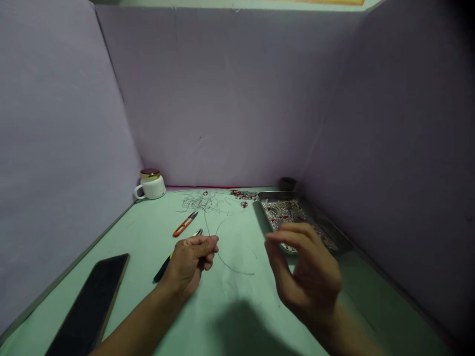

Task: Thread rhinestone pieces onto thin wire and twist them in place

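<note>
My left hand pinches a thin wire between thumb and index finger. One end of the wire curves out to the right over the table, and other strands stick up past the fingertips. Level with it on the right, my right hand is raised in front of a metal tray. Its thumb and index fingertips are closed together; whatever may be between them is too small to make out. Inside the tray lie many small beads, pale, gold and red.
Pliers lie partly under my left hand, with orange thread snips beyond. Farther back are tangled wires and red beaded pieces. A white lidded mug, a dark phone and a small dark pot stand around.
</note>
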The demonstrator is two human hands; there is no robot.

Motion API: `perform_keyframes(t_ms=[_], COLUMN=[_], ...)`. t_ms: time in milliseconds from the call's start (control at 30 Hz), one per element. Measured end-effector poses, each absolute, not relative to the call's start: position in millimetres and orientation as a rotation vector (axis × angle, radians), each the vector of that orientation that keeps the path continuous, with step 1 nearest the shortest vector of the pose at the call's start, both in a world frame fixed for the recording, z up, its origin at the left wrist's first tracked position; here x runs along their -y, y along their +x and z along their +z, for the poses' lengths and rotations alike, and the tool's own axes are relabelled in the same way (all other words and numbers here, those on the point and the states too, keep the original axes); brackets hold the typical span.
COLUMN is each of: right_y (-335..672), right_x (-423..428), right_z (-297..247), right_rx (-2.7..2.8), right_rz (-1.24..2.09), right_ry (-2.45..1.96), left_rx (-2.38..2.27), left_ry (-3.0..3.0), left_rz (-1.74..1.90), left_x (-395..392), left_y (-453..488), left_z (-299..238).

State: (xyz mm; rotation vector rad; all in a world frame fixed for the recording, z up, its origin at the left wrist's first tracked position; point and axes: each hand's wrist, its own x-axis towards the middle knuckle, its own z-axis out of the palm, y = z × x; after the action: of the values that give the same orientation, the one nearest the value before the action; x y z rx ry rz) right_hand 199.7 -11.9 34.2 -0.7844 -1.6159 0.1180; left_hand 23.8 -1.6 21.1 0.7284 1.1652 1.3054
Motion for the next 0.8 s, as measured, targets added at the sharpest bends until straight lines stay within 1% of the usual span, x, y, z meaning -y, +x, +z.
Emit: perform_keyframes(t_ms=[33, 67, 133, 167, 200, 267, 333, 467, 600, 700, 767, 800], right_y=[197.4, 193.6, 182.9, 177.1, 172.0, 165.6, 165.7, 176.0, 182.2, 185.8, 190.7, 193.9], right_x=[17.0, 22.0, 29.5, 31.5, 32.0, 29.2, 23.7, 15.8, 14.0, 10.4, 6.7, 4.9], right_z=[27.9, 19.4, -2.3, -13.8, -24.5, -40.1, -45.9, -39.8, -33.7, -30.6, -26.8, -24.0], right_rx=[1.637, 1.713, 1.833, 1.763, 1.632, 1.470, 1.387, 1.412, 1.448, 1.449, 1.376, 1.297], right_rz=[0.314, 0.594, 1.261, 1.503, 1.582, 1.553, 1.415, 1.213, 1.111, 1.133, 1.105, 1.036], right_ry=[-0.854, -0.954, -1.117, -1.152, -1.185, -1.148, -1.120, -1.122, -1.103, -1.110, -1.141, -1.160], left_rx=[-1.145, -1.131, -1.123, -1.115, -1.107, -1.095, -1.081, -1.054, -1.094, -1.135, -1.163, -1.190], left_ry=[0.663, 0.620, 0.587, 0.574, 0.565, 0.557, 0.565, 0.627, 0.750, 0.819, 0.833, 0.832], left_rz=[1.335, 1.357, 1.382, 1.390, 1.394, 1.381, 1.350, 1.254, 1.174, 1.136, 1.162, 1.190], left_x=[-0.6, -2.2, -3.1, -2.5, -1.3, 2.1, 6.1, 13.1, 18.5, 20.1, 19.3, 18.6], left_y=[23.7, 24.3, 27.3, 29.5, 31.8, 36.5, 41.0, 49.2, 55.2, 56.1, 54.8, 53.9], left_z=[15.8, 11.1, 3.8, 1.2, -0.9, -4.4, -7.3, -10.2, -9.6, -11.5, -13.2, -13.6])
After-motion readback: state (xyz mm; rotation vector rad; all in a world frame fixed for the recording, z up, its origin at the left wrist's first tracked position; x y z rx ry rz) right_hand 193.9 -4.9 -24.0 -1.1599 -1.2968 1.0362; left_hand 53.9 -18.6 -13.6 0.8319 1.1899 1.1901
